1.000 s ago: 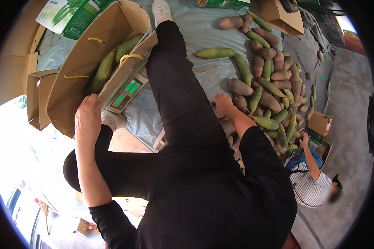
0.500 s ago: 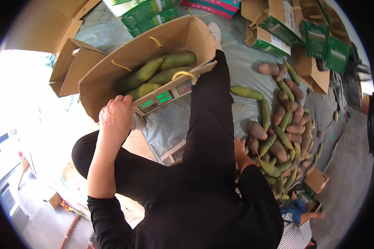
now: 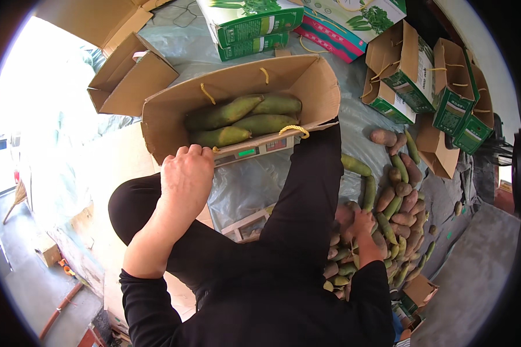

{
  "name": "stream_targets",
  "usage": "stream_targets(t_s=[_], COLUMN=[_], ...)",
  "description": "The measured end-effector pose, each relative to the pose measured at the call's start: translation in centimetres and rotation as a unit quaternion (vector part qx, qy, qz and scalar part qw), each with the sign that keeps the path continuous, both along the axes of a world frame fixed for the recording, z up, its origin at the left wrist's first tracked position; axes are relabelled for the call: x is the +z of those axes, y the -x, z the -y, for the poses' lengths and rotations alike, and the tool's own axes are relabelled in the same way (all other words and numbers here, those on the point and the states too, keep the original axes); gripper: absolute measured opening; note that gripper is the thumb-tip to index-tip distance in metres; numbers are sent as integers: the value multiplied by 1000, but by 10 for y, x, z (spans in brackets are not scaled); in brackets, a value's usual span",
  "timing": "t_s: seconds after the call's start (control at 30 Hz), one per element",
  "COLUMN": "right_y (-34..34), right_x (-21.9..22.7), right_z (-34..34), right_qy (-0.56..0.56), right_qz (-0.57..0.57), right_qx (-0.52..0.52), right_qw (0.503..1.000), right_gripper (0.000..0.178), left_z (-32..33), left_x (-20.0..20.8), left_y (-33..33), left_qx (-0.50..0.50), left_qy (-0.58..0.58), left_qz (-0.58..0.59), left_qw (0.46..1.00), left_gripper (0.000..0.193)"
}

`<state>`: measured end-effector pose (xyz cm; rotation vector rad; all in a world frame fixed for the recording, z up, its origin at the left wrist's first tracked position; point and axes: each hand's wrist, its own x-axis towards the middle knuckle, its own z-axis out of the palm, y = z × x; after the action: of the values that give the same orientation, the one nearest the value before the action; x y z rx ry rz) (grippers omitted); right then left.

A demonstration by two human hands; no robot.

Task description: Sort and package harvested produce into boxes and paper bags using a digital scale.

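My left hand (image 3: pixel 186 176) is closed over the near rim of an open cardboard box (image 3: pixel 171 113) with yellow rope handles. Several thick green radishes (image 3: pixel 272 123) lie side by side inside it. Beneath the near wall shows a scale panel with a lit green display (image 3: pixel 249 153). To the right of my knee, my right hand (image 3: pixel 363 224) has its fingers around a reddish-brown root (image 3: pixel 344 215), slightly blurred, at the edge of a pile. Green radishes (image 3: pixel 386 228) and other reddish-brown roots (image 3: pixel 404 219) make up that pile.
Green printed cartons (image 3: pixel 255 29) and a pink-and-teal carton (image 3: pixel 330 36) stand beyond the box. Several open green boxes (image 3: pixel 411 81) are at the far right. Another open cardboard box (image 3: pixel 130 81) sits at the left. Clear plastic sheeting (image 3: pixel 231 188) covers the ground.
My right hand has moved forward from beside my thigh onto a reddish-brown root. My left hand stays at the box rim. The view has shifted, so the box appears farther right and lower.
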<state>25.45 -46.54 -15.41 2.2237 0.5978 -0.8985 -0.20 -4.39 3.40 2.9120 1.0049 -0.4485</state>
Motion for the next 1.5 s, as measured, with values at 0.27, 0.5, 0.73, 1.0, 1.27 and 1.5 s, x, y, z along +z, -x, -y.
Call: stream_targets(t_s=[0.27,0.5,0.73,1.0,1.27,1.5], right_y=[-83,-64,-42,-18,-56,-55], right_x=[59,213,206,140,178,43], right_z=[-70,-239,-353,-377,-264,-73], right_qy=[-544,-681,-617,-437,-719,-481], right_qz=[75,26,-43,-20,-98,-35], right_qx=[-157,77,280,349,42,-102], right_qw=[821,728,734,829,686,870], right_gripper=[82,77,70,63,41,37], left_z=[-3,-3,-9,-6,0,-5], left_x=[-3,-17,-19,-8,-1,-12], left_y=[3,-1,-4,-14,-19,-18], left_qx=[-40,-38,-40,2,30,-1], left_qy=[-26,-22,-7,40,67,83], left_qz=[39,50,63,73,42,77], left_qw=[998,998,997,997,996,994], left_gripper=[6,8,13,17,25,30])
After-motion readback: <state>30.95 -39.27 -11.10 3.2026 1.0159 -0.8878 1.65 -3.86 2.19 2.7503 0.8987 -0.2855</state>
